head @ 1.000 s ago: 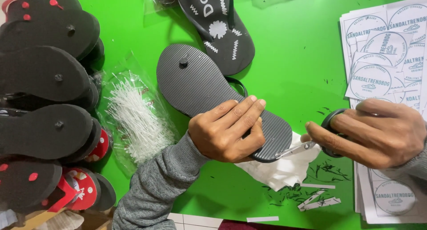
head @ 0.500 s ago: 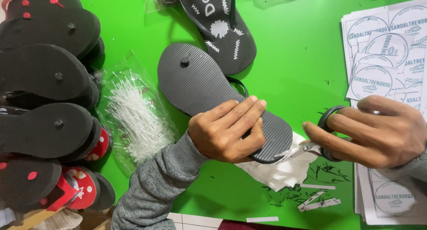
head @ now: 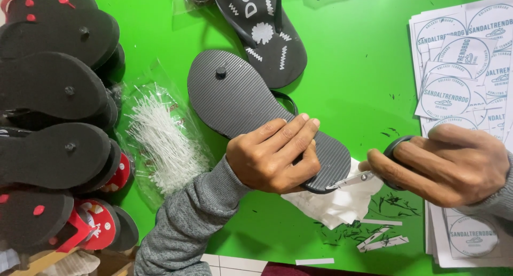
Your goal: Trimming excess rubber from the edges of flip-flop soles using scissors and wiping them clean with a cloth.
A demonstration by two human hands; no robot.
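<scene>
Left hand [head: 272, 157] closed around heel end of grey sandal [head: 251, 107], sole up, above green table [head: 352, 83]. Right hand [head: 446, 164] gripping scissors [head: 368, 175], blade tips at sandal heel edge; handles mostly hidden by fingers. Strap under sandal barely visible. White rag [head: 342, 204] partly covered below. Second sandal [head: 264, 33] cut off at top. Stack of black sandals [head: 51, 105] cropped at left.
</scene>
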